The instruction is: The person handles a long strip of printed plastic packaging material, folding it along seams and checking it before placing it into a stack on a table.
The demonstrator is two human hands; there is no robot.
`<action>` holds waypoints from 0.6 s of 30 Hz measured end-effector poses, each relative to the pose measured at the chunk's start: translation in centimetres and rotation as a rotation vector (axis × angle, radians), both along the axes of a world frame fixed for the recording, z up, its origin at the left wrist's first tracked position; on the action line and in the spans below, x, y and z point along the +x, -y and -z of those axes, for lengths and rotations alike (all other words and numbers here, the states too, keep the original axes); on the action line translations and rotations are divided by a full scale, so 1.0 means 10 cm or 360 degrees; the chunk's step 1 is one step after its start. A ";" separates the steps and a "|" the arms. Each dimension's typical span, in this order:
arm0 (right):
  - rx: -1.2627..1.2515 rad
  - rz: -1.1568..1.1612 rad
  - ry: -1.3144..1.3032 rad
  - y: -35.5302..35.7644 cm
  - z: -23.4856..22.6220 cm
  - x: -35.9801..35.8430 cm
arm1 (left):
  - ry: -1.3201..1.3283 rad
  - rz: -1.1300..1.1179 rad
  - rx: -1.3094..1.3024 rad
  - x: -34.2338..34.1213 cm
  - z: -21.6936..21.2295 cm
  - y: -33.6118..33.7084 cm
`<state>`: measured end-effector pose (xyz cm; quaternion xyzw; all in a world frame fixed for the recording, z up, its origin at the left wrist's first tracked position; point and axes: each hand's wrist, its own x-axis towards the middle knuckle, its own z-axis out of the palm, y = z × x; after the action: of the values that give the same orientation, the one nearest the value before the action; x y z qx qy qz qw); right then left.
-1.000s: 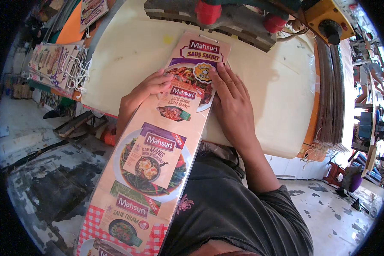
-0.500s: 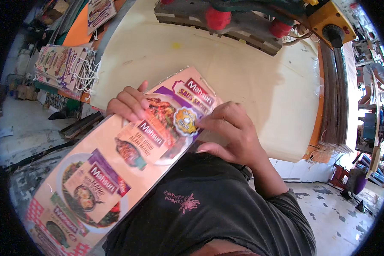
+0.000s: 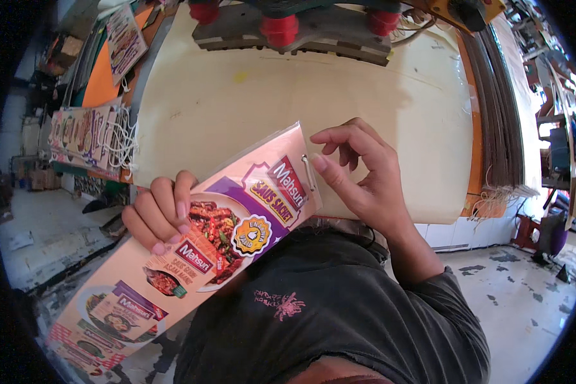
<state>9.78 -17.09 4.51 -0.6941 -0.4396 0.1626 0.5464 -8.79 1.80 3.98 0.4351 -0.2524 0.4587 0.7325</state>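
- Cream tabletop [image 3: 326, 96] beyond both hands; patchy floor [image 3: 525, 288] rightward.
- Left hand [image 3: 162, 212] grips the printed hanging card [image 3: 192, 253].
- Right hand [image 3: 368, 176], half-curled, thumb and forefinger parted, beside its top.

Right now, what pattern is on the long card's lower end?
The card's lower end has a red-and-white check, shown in the head view.

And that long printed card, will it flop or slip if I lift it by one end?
The long printed card is probably fairly stiff, since it runs nearly straight past the left hand. It looks thin, so likely light for its length. Its glossy surface could be slippery.
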 end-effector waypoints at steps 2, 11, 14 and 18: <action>0.0010 0.0008 -0.0001 -0.02 0.01 0.00 | -0.0042 0.0003 0.0017 -0.03 -0.03 0.03; 0.0042 0.0170 -0.0019 -0.07 -0.05 0.02 | 0.0034 0.0185 0.0061 0.02 -0.01 0.06; 0.0053 0.0196 0.0015 -0.07 -0.07 0.03 | 0.0119 0.0246 0.0066 0.08 0.03 0.08; 0.0077 0.0218 0.0023 -0.06 -0.05 0.05 | 0.0049 0.0241 0.0074 0.04 0.05 0.09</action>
<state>10.30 -16.46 4.97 -0.7104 -0.3987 0.1090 0.5697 -8.41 0.87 3.52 0.4247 -0.3063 0.4026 0.7508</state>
